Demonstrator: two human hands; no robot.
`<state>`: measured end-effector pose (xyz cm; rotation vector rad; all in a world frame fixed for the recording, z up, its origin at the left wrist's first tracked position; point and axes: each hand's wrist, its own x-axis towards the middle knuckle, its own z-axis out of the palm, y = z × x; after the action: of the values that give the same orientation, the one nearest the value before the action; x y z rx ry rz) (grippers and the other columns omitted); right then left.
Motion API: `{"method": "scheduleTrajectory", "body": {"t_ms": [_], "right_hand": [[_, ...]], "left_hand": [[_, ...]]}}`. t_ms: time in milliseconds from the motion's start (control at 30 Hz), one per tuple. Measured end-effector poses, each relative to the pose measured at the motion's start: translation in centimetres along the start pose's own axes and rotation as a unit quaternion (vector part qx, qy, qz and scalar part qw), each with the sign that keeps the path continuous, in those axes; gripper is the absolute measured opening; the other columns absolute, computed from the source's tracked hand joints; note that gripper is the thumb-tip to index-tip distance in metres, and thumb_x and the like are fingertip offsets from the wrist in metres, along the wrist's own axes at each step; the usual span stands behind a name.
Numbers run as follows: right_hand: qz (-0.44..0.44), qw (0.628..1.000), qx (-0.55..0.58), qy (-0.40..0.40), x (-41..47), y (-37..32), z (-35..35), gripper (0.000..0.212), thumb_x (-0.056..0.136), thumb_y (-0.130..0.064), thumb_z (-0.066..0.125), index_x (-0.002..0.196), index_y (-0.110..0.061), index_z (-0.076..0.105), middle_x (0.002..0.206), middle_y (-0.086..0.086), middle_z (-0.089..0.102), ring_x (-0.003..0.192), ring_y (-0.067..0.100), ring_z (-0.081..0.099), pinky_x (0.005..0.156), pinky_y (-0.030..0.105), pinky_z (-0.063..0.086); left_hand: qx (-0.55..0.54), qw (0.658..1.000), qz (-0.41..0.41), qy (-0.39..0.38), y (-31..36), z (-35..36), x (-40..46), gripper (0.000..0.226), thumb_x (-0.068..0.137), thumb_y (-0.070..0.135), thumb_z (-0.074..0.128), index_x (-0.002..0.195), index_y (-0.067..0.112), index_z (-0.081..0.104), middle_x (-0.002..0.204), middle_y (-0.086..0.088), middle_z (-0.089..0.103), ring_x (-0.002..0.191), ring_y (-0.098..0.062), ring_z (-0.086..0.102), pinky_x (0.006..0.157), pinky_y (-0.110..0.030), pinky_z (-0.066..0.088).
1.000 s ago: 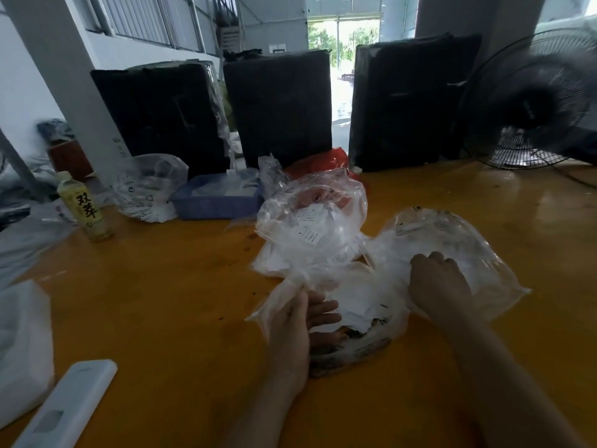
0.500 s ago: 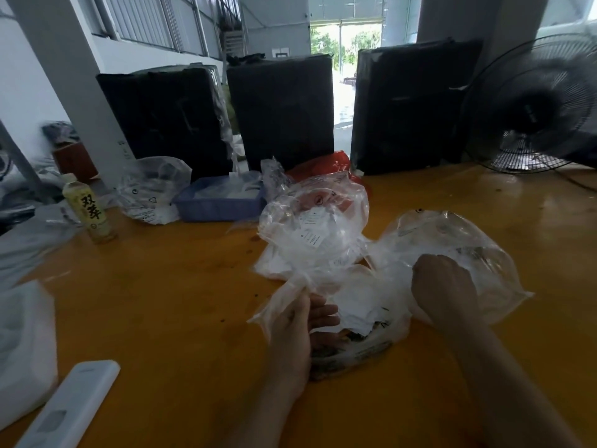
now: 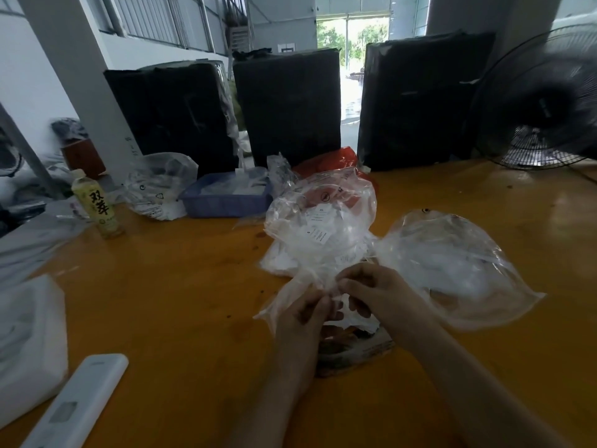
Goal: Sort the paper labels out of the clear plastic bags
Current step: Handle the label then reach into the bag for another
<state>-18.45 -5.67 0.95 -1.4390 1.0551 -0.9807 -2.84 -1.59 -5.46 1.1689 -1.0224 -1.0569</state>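
Hands meet near the middle of the orange worktop (image 3: 161, 302), toward its near edge. The left hand (image 3: 302, 321) grips the gathered neck of a clear plastic bag (image 3: 318, 250) with curled fingers, and the right hand (image 3: 374, 292) pinches the same twisted neck from the other side, fingertips touching the left hand's. That bag bulges behind the hands and holds white paper labels (image 3: 318, 236), some with small printed text. A second clear bag (image 3: 452, 263) lies just to the right, puffed up, with pale contents too blurred to tell. Under the hands a flatter packet (image 3: 355, 350) with dark print rests on the worktop.

Toward the far edge stands a blue tray (image 3: 223, 202) with white pieces in it, a crumpled clear bag (image 3: 158, 185) to its left and a red bag (image 3: 326, 163) to its right. A yellow-labelled drink bottle (image 3: 97, 205) stands upright near the left edge. Three black wrapped bundles (image 3: 290, 105) line the far edge, and a black fan (image 3: 542, 101) sits at the far right corner. A white remote control (image 3: 74, 402) lies at the near left corner beside a white foam sheet (image 3: 29, 337).
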Motion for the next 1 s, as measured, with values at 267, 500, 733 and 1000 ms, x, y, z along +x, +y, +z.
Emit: {"method": "scheduleTrajectory", "body": {"t_ms": [267, 500, 733, 1000], "right_hand": [[-0.016, 0.996, -0.074, -0.046, 0.1, 0.3, -1.1, 0.014, 0.097, -0.033, 0.069, 0.11, -0.028, 0.07, 0.088, -0.016, 0.07, 0.071, 0.006, 0.063, 0.065, 0.023, 0.048], [-0.081, 0.974, -0.211, -0.026, 0.4, 0.6, -1.8, 0.023, 0.095, -0.038, 0.071, 0.079, -0.022, 0.068, 0.07, -0.021, 0.062, 0.058, -0.002, 0.053, 0.054, 0.011, 0.042], [-0.085, 0.965, -0.244, -0.052, 0.6, 0.9, -1.3, 0.017, 0.094, -0.032, 0.073, 0.08, -0.024, 0.067, 0.073, -0.021, 0.062, 0.063, -0.002, 0.054, 0.06, 0.013, 0.045], [-0.078, 0.843, -0.531, 0.028, 0.9, 1.5, -2.1, 0.019, 0.103, -0.033, 0.057, 0.109, -0.023, 0.072, 0.106, -0.004, 0.072, 0.092, 0.012, 0.066, 0.084, 0.03, 0.056]], "left_hand": [[-0.012, 1.0, -0.023, 0.016, 0.6, 0.3, -0.3, 0.016, 0.102, 0.031, 0.067, 0.096, 0.034, 0.082, 0.108, 0.001, 0.08, 0.104, -0.022, 0.077, 0.092, -0.058, 0.06], [-0.024, 0.999, -0.041, 0.025, 1.3, 0.4, -0.5, 0.022, 0.088, 0.051, 0.077, 0.093, 0.03, 0.083, 0.106, 0.002, 0.081, 0.102, -0.02, 0.076, 0.098, -0.063, 0.057], [-0.052, 0.998, -0.038, 0.017, 1.5, 0.3, -0.7, 0.019, 0.091, 0.041, 0.075, 0.096, 0.024, 0.081, 0.104, -0.003, 0.08, 0.103, -0.021, 0.077, 0.067, -0.034, 0.062], [-0.169, 0.981, -0.083, 0.042, 0.8, 0.0, 0.0, 0.02, 0.091, 0.014, 0.075, 0.107, 0.008, 0.066, 0.111, -0.012, 0.08, 0.101, -0.026, 0.079, 0.058, -0.021, 0.058]]}}
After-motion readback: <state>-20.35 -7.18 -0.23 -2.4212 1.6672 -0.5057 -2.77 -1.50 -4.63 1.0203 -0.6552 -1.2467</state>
